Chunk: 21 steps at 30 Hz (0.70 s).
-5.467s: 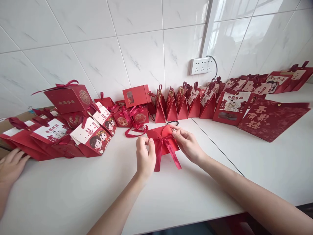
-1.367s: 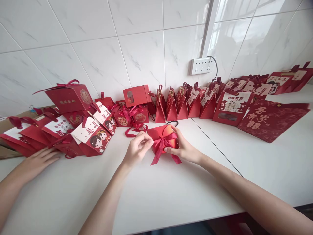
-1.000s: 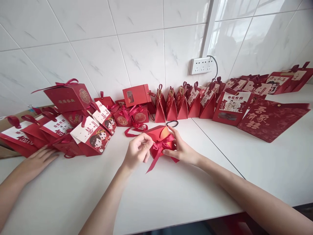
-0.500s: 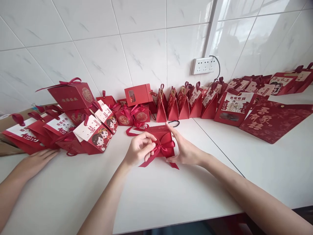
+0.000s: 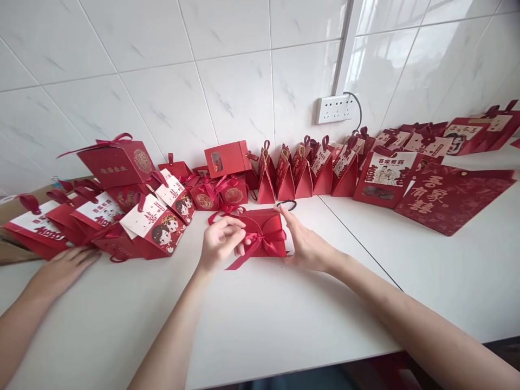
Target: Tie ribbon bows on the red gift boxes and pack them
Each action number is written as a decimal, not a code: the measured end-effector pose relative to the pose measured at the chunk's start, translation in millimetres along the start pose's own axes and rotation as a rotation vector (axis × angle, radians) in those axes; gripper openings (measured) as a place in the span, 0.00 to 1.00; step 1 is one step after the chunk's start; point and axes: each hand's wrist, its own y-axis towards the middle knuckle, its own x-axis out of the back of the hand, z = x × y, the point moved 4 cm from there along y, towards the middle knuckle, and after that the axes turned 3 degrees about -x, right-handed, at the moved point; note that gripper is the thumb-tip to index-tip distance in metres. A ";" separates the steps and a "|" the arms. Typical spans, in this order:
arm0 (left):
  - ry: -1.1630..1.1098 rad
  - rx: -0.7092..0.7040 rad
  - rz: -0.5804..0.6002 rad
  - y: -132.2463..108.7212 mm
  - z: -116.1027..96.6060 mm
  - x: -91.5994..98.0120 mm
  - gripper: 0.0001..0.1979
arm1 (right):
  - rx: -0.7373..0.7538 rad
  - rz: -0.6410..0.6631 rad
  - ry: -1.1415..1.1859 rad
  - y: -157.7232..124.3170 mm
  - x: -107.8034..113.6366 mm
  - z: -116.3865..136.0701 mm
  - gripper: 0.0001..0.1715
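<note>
A small red gift box (image 5: pixel 276 225) with rounded flaps sits on the white table, its front tied with a shiny red ribbon bow (image 5: pixel 270 244). At the bow's left side, my left hand (image 5: pixel 221 244) is closed, thumb and forefinger pinching the ribbon; the exact contact is partly hidden by the fingers. My right hand (image 5: pixel 309 245) spans the box's right end, fingertips at the rear and front corners, gripping it. One ribbon tail hangs toward the lower left. Behind the right fingertips lies a thin black loop (image 5: pixel 287 205).
Red gift boxes (image 5: pixel 134 165) cluster at left, and a row of triangular red boxes (image 5: pixel 294 179) lines the tiled wall. Larger red bags (image 5: pixel 455 200) stand at right. Another person's hand (image 5: pixel 67 268) rests at far left. A socket strip (image 5: pixel 335 110) is on the wall.
My left hand has moved a little left, showing more of the box. The box and bow sit slightly further left, and the right ribbon tail no longer shows. The view has shifted slightly.
</note>
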 end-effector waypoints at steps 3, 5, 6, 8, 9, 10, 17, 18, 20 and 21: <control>0.053 -0.045 -0.190 1.2 0.0 10.3 0.13 | -0.057 -0.017 0.059 -0.3 1.6 -2.3 0.71; 0.094 -0.015 -0.287 1.8 2.6 16.3 0.11 | -0.076 -0.028 0.065 -0.3 3.2 -2.1 0.69; 0.106 0.010 -0.304 2.1 4.1 17.7 0.12 | -0.084 -0.030 0.067 -0.2 3.8 -1.9 0.69; 0.125 0.068 -0.273 3.0 7.1 16.3 0.20 | -0.107 -0.030 0.071 0.2 4.5 -2.1 0.68; 0.146 0.100 -0.230 3.2 8.5 13.8 0.24 | -0.116 -0.030 0.076 0.5 4.5 -2.4 0.68; 0.174 0.133 -0.187 3.2 10.0 10.8 0.26 | -0.120 -0.031 0.082 0.7 4.3 -2.9 0.68; 0.279 0.170 -0.071 2.5 16.8 0.0 0.17 | -0.070 -0.081 0.197 0.5 3.2 -7.0 0.64; 0.269 0.171 -0.072 2.8 17.4 0.3 0.16 | -0.066 -0.090 0.214 0.4 3.6 -7.4 0.64; 0.255 0.177 -0.083 3.4 18.0 1.4 0.14 | -0.067 -0.098 0.232 0.4 4.4 -7.8 0.63; 0.248 0.180 -0.092 3.6 17.8 1.9 0.14 | -0.069 -0.098 0.235 0.4 4.9 -7.7 0.63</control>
